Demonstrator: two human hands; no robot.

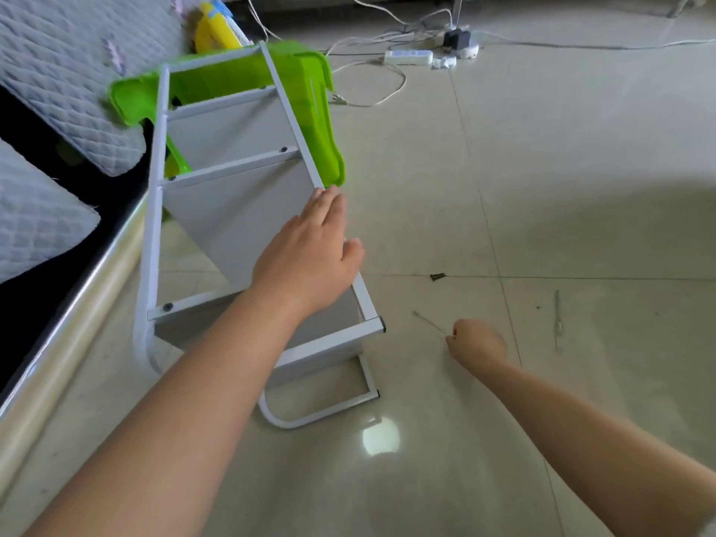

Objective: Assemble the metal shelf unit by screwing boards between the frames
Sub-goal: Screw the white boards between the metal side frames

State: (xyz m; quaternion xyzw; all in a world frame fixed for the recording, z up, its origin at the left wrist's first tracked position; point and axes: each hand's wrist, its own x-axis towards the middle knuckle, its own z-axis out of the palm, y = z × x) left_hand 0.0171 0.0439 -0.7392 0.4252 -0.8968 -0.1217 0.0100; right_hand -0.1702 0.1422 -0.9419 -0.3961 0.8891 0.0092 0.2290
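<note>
The white metal shelf unit [232, 168] lies on its side on the tiled floor, with grey boards between its two frames and dark screw heads showing on the cross bars. My left hand [314, 250] rests flat on the upper frame's right rail, fingers straight. To the right, low over the floor, my right hand [478, 343] is curled and pinches the end of a thin metal tool [428, 322] that lies on the tiles. A few dark screws [438, 277] lie on a tile joint beyond that hand.
A green plastic stool [317, 110] lies behind the shelf. A bed edge with quilted bedding [58, 71] runs along the left. A second thin metal tool [558, 319] lies at the right. Power strips and cables [410, 56] sprawl at the back.
</note>
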